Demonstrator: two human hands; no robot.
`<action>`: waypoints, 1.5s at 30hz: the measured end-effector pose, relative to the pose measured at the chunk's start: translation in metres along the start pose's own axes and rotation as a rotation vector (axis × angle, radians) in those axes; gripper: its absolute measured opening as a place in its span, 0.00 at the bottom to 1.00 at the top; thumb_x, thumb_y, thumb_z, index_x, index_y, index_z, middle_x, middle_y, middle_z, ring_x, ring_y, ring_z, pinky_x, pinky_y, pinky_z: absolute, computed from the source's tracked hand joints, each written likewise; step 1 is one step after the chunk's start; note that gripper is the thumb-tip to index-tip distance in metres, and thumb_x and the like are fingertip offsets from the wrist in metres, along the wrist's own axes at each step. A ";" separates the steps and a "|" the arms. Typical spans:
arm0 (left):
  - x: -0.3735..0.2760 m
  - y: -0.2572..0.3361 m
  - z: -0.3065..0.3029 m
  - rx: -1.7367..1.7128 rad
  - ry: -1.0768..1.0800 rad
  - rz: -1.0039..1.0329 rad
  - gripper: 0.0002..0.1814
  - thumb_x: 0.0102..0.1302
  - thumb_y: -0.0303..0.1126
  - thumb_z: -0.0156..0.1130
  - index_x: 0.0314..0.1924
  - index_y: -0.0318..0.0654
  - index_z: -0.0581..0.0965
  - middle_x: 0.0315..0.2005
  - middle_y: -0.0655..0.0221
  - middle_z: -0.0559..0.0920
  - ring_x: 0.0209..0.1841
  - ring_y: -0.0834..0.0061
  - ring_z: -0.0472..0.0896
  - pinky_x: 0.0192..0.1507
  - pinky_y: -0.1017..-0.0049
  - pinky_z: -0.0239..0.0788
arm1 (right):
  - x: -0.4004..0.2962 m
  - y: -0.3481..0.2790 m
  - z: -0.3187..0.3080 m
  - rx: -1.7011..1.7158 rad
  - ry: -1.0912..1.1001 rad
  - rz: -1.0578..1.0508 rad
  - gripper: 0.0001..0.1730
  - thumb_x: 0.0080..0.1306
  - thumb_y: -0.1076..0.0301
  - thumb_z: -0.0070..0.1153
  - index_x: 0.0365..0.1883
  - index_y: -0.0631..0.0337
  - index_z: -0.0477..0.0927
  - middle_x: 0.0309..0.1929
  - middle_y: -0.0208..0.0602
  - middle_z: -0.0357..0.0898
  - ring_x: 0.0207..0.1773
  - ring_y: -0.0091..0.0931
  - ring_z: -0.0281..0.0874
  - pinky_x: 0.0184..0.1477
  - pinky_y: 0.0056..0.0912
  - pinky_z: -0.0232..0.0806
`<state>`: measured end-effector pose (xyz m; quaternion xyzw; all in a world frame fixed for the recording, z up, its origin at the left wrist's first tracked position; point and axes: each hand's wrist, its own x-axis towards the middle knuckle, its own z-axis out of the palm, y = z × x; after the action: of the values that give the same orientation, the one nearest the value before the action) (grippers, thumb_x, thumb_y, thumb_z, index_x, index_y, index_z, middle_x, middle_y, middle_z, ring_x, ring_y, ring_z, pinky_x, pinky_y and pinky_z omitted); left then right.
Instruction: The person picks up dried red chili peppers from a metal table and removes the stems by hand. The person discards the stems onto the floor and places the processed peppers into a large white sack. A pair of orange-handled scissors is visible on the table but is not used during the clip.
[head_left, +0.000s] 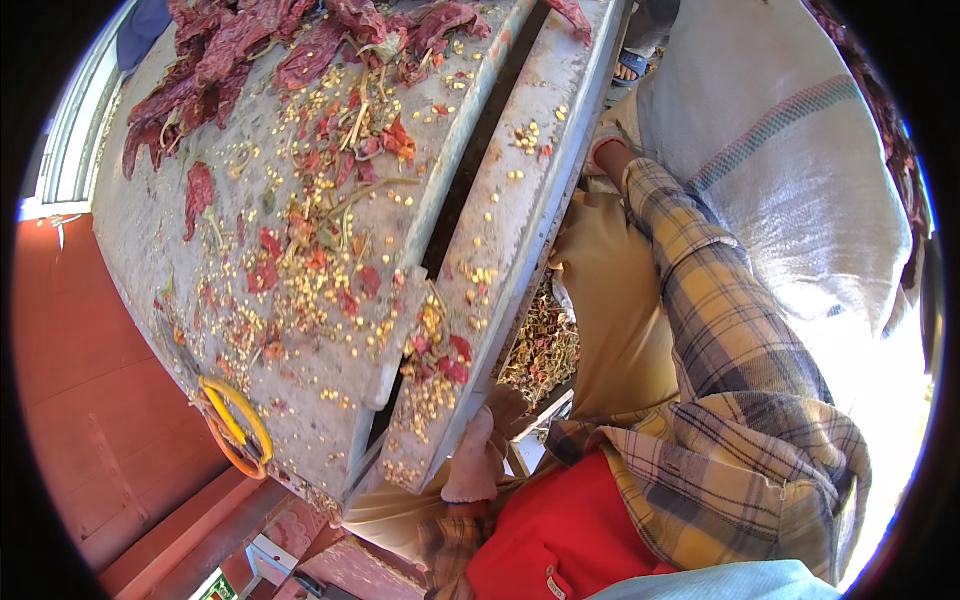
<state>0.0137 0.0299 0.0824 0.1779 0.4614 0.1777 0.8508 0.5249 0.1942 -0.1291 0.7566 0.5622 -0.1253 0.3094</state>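
My left hand, in a pale glove with dark fingertips, reaches under the near edge of a worn table. Its fingers are partly lost in shadow beside a heap of chilli scraps and stems below the tabletop. Farther off, my right hand, also gloved, is between the table edge and a white woven sack; its fingers are largely hidden. Dried red chillies are piled on the table's far part. Loose seeds and torn chilli pieces lie scattered across it.
Scissors with yellow and orange handles lie at the table's left edge. A long dark slot splits the tabletop. Beyond the right hand, a foot in a blue sandal shows. Red panelling stands at the left.
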 end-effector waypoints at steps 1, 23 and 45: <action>0.003 0.001 0.002 0.013 -0.011 -0.006 0.32 0.77 0.48 0.49 0.69 0.28 0.66 0.62 0.54 0.75 0.66 0.57 0.73 0.68 0.53 0.64 | 0.001 -0.001 -0.001 0.002 0.004 0.001 0.21 0.61 0.53 0.61 0.52 0.45 0.88 0.59 0.35 0.83 0.59 0.35 0.80 0.55 0.44 0.71; 0.002 0.004 0.016 0.162 -0.096 0.042 0.30 0.81 0.48 0.44 0.69 0.30 0.66 0.62 0.56 0.74 0.64 0.62 0.73 0.66 0.60 0.65 | -0.076 -0.022 -0.013 0.223 0.380 0.300 0.14 0.68 0.64 0.51 0.43 0.55 0.88 0.45 0.43 0.87 0.47 0.34 0.86 0.42 0.43 0.76; -0.022 -0.003 0.018 0.018 -0.296 0.166 0.33 0.78 0.54 0.47 0.68 0.32 0.66 0.60 0.55 0.76 0.61 0.60 0.76 0.67 0.53 0.67 | -0.465 0.274 -0.214 0.147 1.206 0.204 0.15 0.71 0.63 0.57 0.50 0.60 0.84 0.45 0.39 0.86 0.47 0.33 0.83 0.53 0.32 0.74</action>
<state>0.0181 0.0141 0.1058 0.2471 0.3163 0.2152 0.8903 0.5888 -0.0829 0.3767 0.7636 0.5528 0.3166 -0.1054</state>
